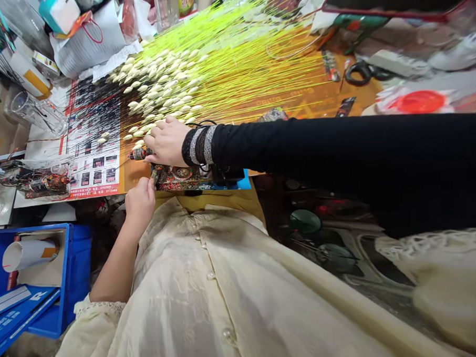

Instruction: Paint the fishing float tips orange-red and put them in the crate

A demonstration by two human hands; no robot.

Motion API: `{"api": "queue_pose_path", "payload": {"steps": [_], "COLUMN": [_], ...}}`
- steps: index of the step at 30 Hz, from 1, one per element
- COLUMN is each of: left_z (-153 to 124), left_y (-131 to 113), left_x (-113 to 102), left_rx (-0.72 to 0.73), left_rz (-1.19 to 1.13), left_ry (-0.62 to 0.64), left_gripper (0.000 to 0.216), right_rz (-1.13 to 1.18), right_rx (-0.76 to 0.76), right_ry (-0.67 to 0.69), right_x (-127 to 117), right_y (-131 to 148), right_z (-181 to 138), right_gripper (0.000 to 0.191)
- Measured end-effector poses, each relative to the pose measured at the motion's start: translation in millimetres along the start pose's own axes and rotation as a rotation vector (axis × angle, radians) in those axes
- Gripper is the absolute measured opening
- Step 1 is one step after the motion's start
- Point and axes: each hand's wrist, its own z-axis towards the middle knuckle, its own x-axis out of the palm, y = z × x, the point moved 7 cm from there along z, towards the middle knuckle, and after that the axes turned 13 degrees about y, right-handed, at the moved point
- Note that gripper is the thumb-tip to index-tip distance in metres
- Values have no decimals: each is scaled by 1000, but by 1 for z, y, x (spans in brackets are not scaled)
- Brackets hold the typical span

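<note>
My right hand (166,142), in a black sleeve with striped bands at the wrist, is curled over a dark, paint-stained cylinder (139,154) with a pointed left end. My left hand (139,204) is closed at the table's front edge, just below it. A small piece at its fingertips is too hidden to name. Under my right wrist lies a paint-spattered block or device (180,173), partly covered. Beyond my right hand, many cream oval float bodies (167,89) lie in a bunch, with dark thin stems (91,108) leftward and long yellow-green rods (252,67) rightward.
A glass mug (40,113) and several paint-stained cylinders (41,182) stand at the table's left. Black-handled scissors (359,73) and a red round lid-like thing (422,102) lie at the right. A blue crate (78,275) with a paper roll stands below left.
</note>
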Motion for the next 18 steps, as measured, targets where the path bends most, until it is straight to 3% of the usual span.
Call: {"api": "queue_pose_path", "payload": {"steps": [9, 18], "left_z": [2, -5], "left_y": [-15, -15], "left_x": [-4, 7], "left_rx": [-62, -76], "left_rz": [248, 247], "left_ry": [121, 145], "left_gripper": [38, 37], "right_rz": [14, 18], "right_rx": [7, 3], "right_ry": [4, 1], "right_x": [0, -2], "right_y": [0, 0], "right_z": [0, 0], "right_gripper": [52, 51]}}
